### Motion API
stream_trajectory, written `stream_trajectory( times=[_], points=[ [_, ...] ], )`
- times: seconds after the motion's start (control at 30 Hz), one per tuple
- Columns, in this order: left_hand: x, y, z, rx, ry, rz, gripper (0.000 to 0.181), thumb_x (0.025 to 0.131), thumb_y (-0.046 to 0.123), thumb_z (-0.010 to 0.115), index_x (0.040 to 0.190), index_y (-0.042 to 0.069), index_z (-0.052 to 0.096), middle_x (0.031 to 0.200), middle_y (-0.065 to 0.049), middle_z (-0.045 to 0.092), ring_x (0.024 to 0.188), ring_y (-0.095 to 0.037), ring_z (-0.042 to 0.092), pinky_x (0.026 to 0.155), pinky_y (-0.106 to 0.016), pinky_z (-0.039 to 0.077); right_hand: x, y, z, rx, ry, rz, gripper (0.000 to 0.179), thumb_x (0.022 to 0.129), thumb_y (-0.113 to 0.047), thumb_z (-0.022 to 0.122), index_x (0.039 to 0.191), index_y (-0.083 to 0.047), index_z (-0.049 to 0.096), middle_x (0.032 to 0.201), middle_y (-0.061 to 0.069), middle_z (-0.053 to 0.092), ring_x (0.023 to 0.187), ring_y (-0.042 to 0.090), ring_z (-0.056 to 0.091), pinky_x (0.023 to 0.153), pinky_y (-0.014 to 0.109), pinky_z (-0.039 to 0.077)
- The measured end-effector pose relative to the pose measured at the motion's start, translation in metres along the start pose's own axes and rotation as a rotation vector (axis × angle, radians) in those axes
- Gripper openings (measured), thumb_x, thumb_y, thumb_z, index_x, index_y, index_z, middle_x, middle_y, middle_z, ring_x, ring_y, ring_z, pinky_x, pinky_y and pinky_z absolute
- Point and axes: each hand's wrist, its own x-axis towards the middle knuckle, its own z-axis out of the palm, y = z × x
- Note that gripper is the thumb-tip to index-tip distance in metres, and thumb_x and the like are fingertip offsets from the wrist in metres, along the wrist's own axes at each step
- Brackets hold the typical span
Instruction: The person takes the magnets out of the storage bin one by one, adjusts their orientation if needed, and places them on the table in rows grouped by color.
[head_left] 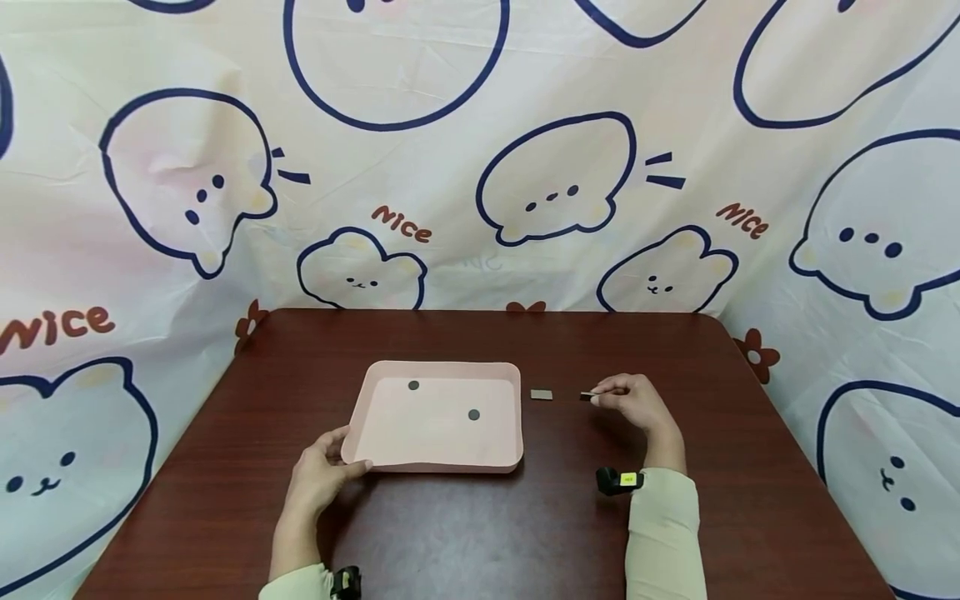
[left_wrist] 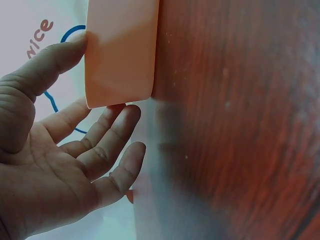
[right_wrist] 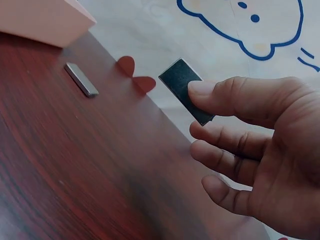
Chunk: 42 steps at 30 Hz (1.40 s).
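Observation:
A shallow pink tray (head_left: 435, 417) with rounded corners lies on the table. Two small dark round discs, one farther back (head_left: 413, 386) and one nearer the front right (head_left: 474, 415), rest inside it. My left hand (head_left: 318, 475) grips the tray's near left corner, thumb at the front wall and fingers along the left side. Off to the right of the tray, my right hand (head_left: 636, 402) pinches a small flat rectangular block (right_wrist: 181, 90), dark-faced with a pale edge, held above the table. A similar grey metallic block (head_left: 541, 395) lies flat between tray and right hand.
The dark reddish-brown table (head_left: 450, 542) reaches back to a pale cloth (head_left: 450, 183) printed with cartoon bears. This cloth also hangs along both sides. A black wrist camera (head_left: 619, 481) sits on the right cuff.

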Motion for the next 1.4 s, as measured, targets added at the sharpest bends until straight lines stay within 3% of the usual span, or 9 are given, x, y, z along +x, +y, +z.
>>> stream_trajectory(
  times=[0.23,0.43,1.03,1.4],
  points=[
    [-0.001,0.0,-0.002,0.001,-0.003,-0.013,0.073,0.072,0.019,0.08,0.133,-0.001,0.044,0.117,-0.025,0.057,0.101,-0.035,0.057,0.077,-0.04,0.041,0.007,0.009,-0.008,-0.056,-0.016,0.074,0.011,0.081,-0.014,0.072,0.089,-0.007,0.073,0.089,0.006,0.064,0.081,0.024,0.052,0.071,0.036,0.042],
    [-0.001,-0.001,-0.006,0.0,-0.004,-0.025,0.075,0.072,0.019,0.08,0.134,-0.001,0.043,0.12,-0.026,0.055,0.103,-0.036,0.056,0.079,-0.043,0.041,0.015,0.018,-0.011,-0.075,-0.049,0.093,0.013,0.082,-0.015,0.072,0.091,-0.006,0.073,0.088,0.005,0.066,0.081,0.023,0.054,0.071,0.035,0.043],
    [-0.002,-0.001,0.0,-0.005,-0.017,-0.012,0.073,0.072,0.019,0.08,0.133,-0.001,0.045,0.119,-0.026,0.056,0.101,-0.035,0.056,0.078,-0.042,0.042,0.024,0.041,-0.031,-0.127,-0.078,0.159,0.012,0.082,-0.011,0.07,0.09,-0.003,0.073,0.089,0.005,0.066,0.081,0.023,0.053,0.07,0.034,0.043],
    [0.0,0.0,-0.001,-0.018,-0.008,-0.008,0.073,0.072,0.019,0.08,0.133,-0.001,0.045,0.117,-0.025,0.056,0.101,-0.035,0.056,0.078,-0.041,0.042,0.038,0.035,-0.037,-0.209,-0.158,0.217,0.011,0.084,-0.012,0.067,0.092,-0.006,0.073,0.095,0.007,0.064,0.084,0.024,0.051,0.072,0.036,0.041]
  ],
)
